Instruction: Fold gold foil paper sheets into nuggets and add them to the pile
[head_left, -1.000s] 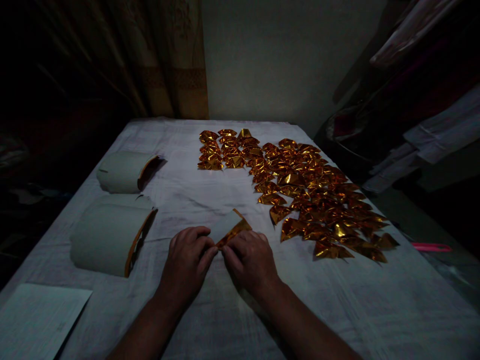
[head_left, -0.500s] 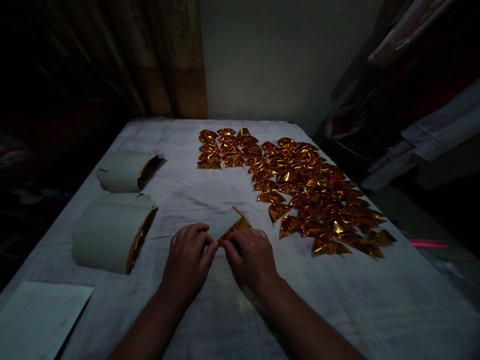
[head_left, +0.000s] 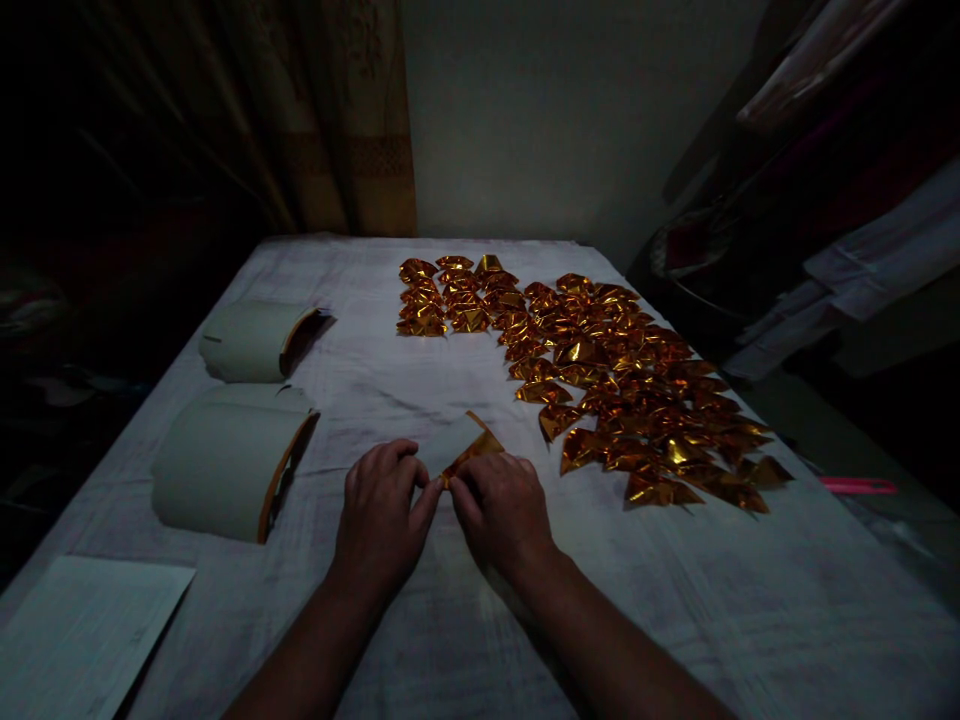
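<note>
A small sheet of gold foil paper, white side up with a gold edge showing, lies on the white cloth in front of me. My left hand and my right hand meet at its near corner, fingers pinched on the paper. To the right and behind spreads a large group of several folded gold foil pieces.
Two curled stacks of white-backed foil sheets lie on the left, one larger, one smaller. A flat white sheet sits at the near left corner. A pink object lies beyond the right edge. Curtain and wall stand behind.
Both hands have stayed pinched on the sheet's near corner, with only slight finger shifts. The view has drifted a little.
</note>
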